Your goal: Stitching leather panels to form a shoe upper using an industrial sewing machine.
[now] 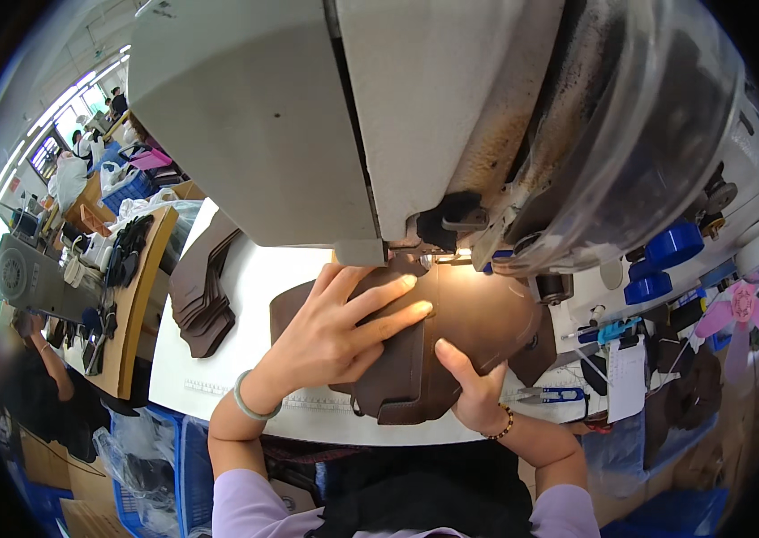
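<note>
While both hands of the person rest at a brown leather-like workpiece (478, 309), the work lies on a white table (173, 378) directly below the head of a pale grey sewing machine (263, 125). The machine's overhang cuts off the far edge of the workpiece, and the needle cannot be made out. A transparent cover (666, 134) also fills the upper right, its contents blurred by reflections.

Orientation: the rounded end of the workpiece points to the right, a straight-edged flap points toward the person's body, and a seam runs between them, roughly away from the body. The long axis appears to lie more or less from left to right, but overlapping panels and the covering hand leave its exact line uncertain.

The left hand (330, 327) is open, palm down, with spread fingers laid on the workpiece; the tips of its leading fingers reach the seam. The right hand (478, 394) sets its thumb on the near edge; its other fingers are hidden, so whether it grips cannot be told.

A fanned stack of brown pieces (203, 300) lies to the left, and blue-handled snips (563, 394) to the right. A ruler (321, 403) along the near edge is partly covered by forearm and workpiece.
</note>
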The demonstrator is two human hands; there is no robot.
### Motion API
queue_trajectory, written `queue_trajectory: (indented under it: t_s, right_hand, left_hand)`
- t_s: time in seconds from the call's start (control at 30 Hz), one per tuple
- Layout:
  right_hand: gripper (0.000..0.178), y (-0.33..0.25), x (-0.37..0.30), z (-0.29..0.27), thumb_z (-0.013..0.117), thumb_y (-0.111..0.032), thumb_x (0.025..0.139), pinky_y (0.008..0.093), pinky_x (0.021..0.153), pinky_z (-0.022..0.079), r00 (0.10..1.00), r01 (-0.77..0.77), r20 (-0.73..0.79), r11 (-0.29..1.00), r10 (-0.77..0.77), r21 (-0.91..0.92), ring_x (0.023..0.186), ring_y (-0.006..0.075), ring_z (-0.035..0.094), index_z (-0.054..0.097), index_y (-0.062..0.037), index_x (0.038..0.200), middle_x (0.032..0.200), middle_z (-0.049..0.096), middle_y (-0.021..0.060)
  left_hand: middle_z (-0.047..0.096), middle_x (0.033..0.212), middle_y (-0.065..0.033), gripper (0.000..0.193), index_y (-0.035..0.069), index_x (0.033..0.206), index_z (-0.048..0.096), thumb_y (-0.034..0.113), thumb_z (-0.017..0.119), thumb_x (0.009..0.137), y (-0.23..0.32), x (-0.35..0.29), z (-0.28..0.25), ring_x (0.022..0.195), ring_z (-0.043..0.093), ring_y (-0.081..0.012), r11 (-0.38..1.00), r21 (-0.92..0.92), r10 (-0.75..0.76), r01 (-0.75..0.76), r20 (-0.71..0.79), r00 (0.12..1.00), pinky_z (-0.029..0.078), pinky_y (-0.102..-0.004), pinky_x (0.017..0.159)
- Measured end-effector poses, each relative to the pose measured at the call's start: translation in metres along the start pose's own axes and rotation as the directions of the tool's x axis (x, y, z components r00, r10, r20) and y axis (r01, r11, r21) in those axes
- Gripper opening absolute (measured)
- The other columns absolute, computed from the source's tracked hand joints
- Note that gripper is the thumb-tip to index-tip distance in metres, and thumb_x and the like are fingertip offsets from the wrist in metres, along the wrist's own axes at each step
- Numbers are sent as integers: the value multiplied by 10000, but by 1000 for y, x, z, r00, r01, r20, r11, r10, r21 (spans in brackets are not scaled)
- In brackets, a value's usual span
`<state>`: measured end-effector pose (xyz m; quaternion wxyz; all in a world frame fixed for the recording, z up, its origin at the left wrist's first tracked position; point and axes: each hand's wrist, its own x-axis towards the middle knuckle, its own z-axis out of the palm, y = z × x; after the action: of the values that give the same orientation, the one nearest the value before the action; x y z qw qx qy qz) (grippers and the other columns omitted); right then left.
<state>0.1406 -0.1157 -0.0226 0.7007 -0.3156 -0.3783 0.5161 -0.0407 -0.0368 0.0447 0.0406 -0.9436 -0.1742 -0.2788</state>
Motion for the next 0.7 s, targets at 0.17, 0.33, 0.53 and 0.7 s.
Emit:
queue_trajectory:
  t_s: [0.17,0.33,0.53,0.7]
  right_hand:
    - [164,0,7,3,636,-34,852,237,769,483,998,-34,-58,998,37,48,856,104,618,632,14,1009,971,654,50]
    - [147,-2,7,5,645,-64,857,227,763,477,999,-33,-41,999,34,11,843,97,619,646,14,981,939,660,42]
    - [129,-1,6,4,639,-54,857,218,771,480,996,-49,-77,999,50,24,838,92,620,650,10,968,925,657,36]
    - [126,1,7,4,637,-45,852,223,805,496,995,-56,-82,996,63,76,855,109,633,647,19,960,928,658,52]
  left_hand:
    - [537,1226,-50,627,189,1188,645,88,694,571,-5,-1,5,1103,503,-337,997,-37,-66,66,3,998,389,-495,958]
    - [556,1205,-49,610,198,1175,654,58,665,582,-8,-1,5,1092,510,-330,993,-72,-96,95,-20,995,396,-503,986]
    - [570,1226,-52,607,185,1175,645,39,637,587,-7,2,-3,1079,532,-301,989,-92,-117,118,23,993,419,-450,980]
    - [562,1271,-41,596,176,1166,636,37,636,587,-15,1,-4,1059,541,-289,985,-142,-92,95,30,995,465,-400,928]
